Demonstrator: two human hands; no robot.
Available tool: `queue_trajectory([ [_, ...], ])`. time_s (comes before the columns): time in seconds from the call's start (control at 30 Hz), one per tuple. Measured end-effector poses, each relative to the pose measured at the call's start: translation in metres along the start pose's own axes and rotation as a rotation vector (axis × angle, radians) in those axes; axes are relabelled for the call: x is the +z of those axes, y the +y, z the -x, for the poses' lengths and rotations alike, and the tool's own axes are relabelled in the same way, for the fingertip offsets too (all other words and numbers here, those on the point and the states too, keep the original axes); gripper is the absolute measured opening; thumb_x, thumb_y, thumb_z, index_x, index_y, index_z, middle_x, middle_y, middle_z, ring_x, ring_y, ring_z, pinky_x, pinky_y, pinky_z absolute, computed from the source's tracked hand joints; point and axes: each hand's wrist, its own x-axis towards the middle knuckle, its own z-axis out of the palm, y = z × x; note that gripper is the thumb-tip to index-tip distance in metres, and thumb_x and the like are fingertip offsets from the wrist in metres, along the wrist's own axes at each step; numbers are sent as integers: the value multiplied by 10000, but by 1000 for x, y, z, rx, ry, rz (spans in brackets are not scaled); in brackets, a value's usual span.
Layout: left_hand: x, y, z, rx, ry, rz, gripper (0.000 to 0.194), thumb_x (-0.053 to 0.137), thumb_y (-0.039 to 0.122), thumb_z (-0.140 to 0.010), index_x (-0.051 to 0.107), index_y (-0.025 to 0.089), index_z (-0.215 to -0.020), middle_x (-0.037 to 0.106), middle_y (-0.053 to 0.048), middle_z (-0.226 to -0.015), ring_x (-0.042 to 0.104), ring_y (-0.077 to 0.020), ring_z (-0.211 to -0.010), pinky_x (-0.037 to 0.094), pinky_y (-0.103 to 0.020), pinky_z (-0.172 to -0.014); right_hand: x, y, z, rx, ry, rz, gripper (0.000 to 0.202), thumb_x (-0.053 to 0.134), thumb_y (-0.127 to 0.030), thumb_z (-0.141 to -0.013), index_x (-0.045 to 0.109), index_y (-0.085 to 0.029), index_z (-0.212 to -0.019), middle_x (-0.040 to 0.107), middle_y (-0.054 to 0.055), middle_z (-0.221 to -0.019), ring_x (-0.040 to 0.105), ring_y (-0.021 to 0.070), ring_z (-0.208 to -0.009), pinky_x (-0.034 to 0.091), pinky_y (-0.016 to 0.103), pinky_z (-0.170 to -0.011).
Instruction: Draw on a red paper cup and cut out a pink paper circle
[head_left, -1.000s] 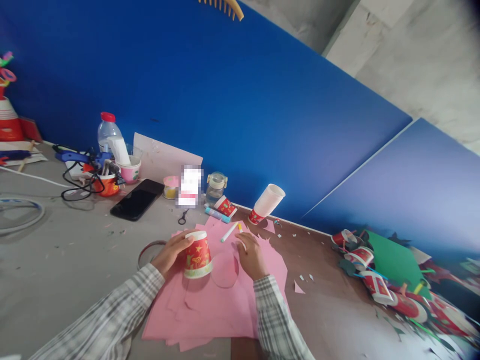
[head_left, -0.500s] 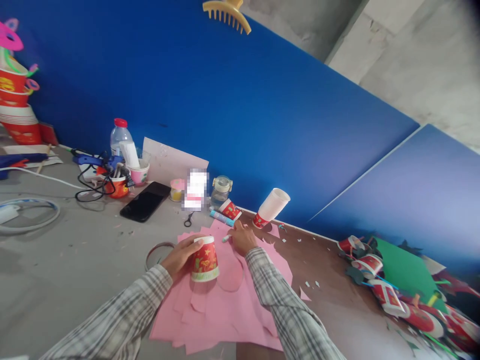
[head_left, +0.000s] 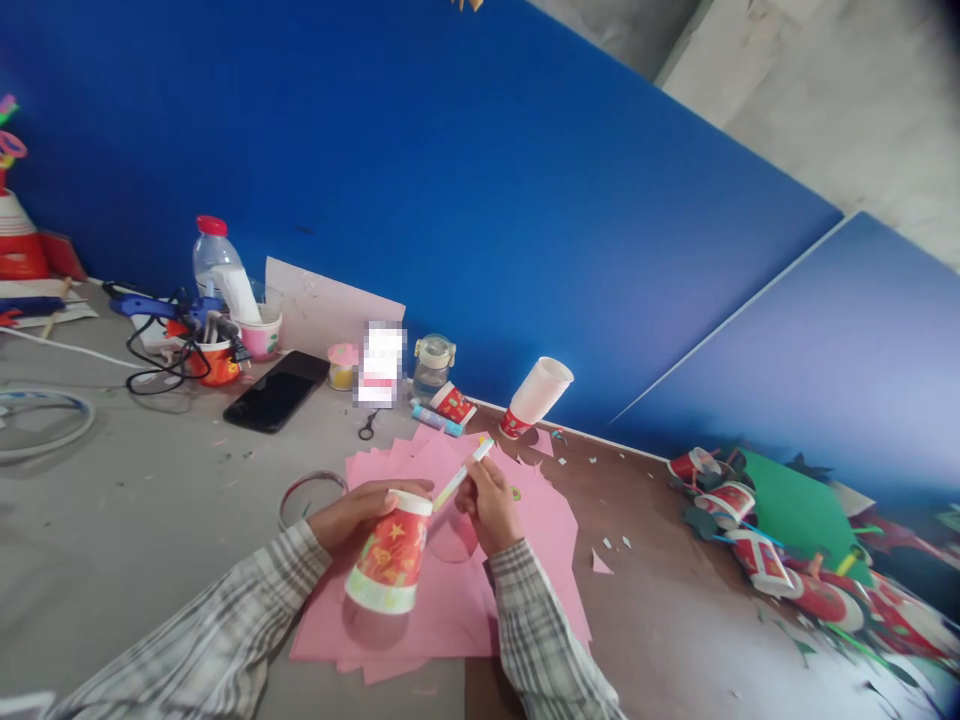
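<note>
Red cup [head_left: 394,555]: wider end down, tilted, over pink sheets [head_left: 450,622]. L hand [head_left: 349,514]: gripping cup, upper part. R hand [head_left: 489,500]: holding wht marker [head_left: 463,476], lower end nr cup. Blue tube [head_left: 437,420]: sheets' far edge. Wht cup stack [head_left: 538,390]: tilted, R of tube. Blk phone [head_left: 276,392]: L, on grey tabletop [head_left: 150,540].

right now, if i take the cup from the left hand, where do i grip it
Probably around the wide end of the cup, from the near side: it tilts down that way, uncovered. The left hand holds the narrow end, and the right hand has the marker close on the right.
</note>
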Motion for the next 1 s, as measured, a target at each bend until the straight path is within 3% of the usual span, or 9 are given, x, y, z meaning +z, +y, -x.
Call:
queue_trajectory([
  [0.23, 11, 9, 5, -53, -233, -188, 496, 626, 449, -626, 575, 118, -991, 639, -95, -897, 556, -248, -811, 408, -356, -724, 16, -3, 13, 57, -60, -22, 163, 614, -280, -648, 501, -192, -571, 464, -90, -370, 392, 77, -301, 291, 158, -305],
  [0.47, 27, 15, 10, -20, -247, -252, 446, 591, 475, -647, 593, 126, -926, 595, -51, -815, 529, -197, -724, 396, -302, -656, 16, -2, 16, 95, -35, -74, 187, 596, -290, -658, 499, -192, -532, 416, -104, -323, 342, 74, -284, 267, 168, -301],
  [0.7, 30, 16, 10, 31, -194, -270, 462, 535, 559, -651, 608, 136, -823, 577, -40, -768, 519, -170, -646, 405, -293, -605, 10, 1, 10, 43, 133, -199, 191, 612, -284, -641, 481, -193, -536, 363, -131, -341, 280, 47, -283, 216, 153, -299],
  [0.83, 18, 13, 5, 61, -63, -252, 453, 641, 500, -590, 596, 165, -891, 619, -40, -780, 557, -199, -706, 432, -316, -639, -13, -1, -3, -20, 292, -304, 248, 543, -301, -686, 390, -213, -512, 361, -138, -373, 240, 35, -277, 225, 155, -310],
  [1.0, -1, 6, -11, 223, 431, -324, 533, 709, 532, -464, 617, 186, -859, 648, -55, -849, 577, -249, -797, 471, -371, -680, -28, -3, -9, -48, 340, -395, 250, 555, -318, -677, 393, -211, -520, 394, -134, -393, 237, 29, -262, 243, 169, -321],
])
